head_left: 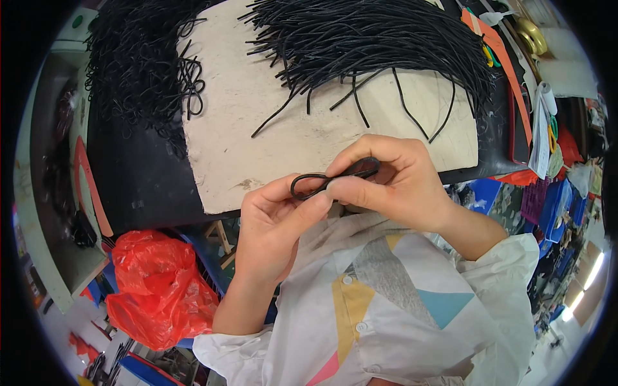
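Note:
Between both hands is a black cord (308, 177), bent into a figure-eight of two loops. The thumb and fingers of my left hand (273, 219) pinch it near the crossing, with one loop standing out over them. My right hand (396, 186) grips the crossing and the other loop, partly hiding it behind thumb and fingers. Both hands are above the near edge of a pale board (225, 141). Farther off on the board lies a thick bundle of straight black cords (373, 48), with several loose ends trailing toward me. A heap of looped black cords (132, 64) is at the far left.
A black table surface (138, 174) lies under the board. At the left, a red plastic bag (158, 283) hangs below the table edge beside a grey tray-like trough (48, 148). Orange strips (515, 90) and scissors with yellow handles (552, 135) are at the right.

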A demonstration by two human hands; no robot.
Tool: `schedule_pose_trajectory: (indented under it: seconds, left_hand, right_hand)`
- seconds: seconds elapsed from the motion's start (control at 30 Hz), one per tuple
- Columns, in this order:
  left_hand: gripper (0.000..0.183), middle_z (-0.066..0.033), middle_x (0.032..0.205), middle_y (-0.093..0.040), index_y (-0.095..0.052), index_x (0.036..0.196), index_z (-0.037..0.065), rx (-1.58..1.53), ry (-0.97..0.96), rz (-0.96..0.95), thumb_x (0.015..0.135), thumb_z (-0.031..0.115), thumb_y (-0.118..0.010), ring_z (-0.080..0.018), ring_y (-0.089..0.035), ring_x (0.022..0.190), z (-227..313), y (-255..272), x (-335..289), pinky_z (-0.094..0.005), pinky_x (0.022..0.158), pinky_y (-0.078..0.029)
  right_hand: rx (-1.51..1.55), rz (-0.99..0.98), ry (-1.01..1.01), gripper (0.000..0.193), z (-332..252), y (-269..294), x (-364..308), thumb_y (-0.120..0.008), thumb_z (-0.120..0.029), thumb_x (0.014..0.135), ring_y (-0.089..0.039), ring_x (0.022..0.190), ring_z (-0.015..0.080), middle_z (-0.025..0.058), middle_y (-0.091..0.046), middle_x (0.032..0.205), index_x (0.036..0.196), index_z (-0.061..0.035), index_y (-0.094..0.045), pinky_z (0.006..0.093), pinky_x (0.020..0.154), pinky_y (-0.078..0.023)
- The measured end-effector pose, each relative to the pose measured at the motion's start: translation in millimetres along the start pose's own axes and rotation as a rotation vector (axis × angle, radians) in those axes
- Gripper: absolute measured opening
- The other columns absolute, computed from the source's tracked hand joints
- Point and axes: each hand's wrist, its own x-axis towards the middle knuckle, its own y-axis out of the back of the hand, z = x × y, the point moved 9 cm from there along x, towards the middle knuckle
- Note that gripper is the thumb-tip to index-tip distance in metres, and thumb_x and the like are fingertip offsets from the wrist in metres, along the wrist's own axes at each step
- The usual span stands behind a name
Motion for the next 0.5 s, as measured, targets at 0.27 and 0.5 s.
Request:
schedule_pose_trajectory:
  seconds: [0.27, 0.5]
  left_hand:
    - [0.022, -0.0104, 0.093, -0.061, -0.058, 0.099, -0.006, -0.031, -0.038, -0.054, 0.078, -0.004, -0.058, -0.0143, -0.057, 0.085, 2.3, -3.8, 1.6, -0.0243, 0.078, -0.045]
    - [0.023, -0.0125, 0.079, -0.062, -0.059, 0.098, -0.005, 0.136, 0.004, -0.028, 0.089, 0.013, -0.047, -0.0172, -0.061, 0.067, 0.5, 2.9, 5.1, -0.0278, 0.064, -0.051]
  right_hand:
    - [0.132, -0.007, -0.08, 0.014, 10.2, 0.3, 3.7, -0.063, -0.004, 0.077, -0.058, 0.069, 0.008, 0.0058, -0.061, 0.077, 0.089, 0.0027, -0.059, 0.0191, 0.061, -0.047]
    - [0.248, -0.024, -0.227, 0.017, 21.6, 3.7, 5.6, -0.059, -0.014, 0.083, -0.057, 0.066, 0.0073, 0.0054, -0.062, 0.075, 0.09, 0.0022, -0.061, 0.0191, 0.06, -0.047]
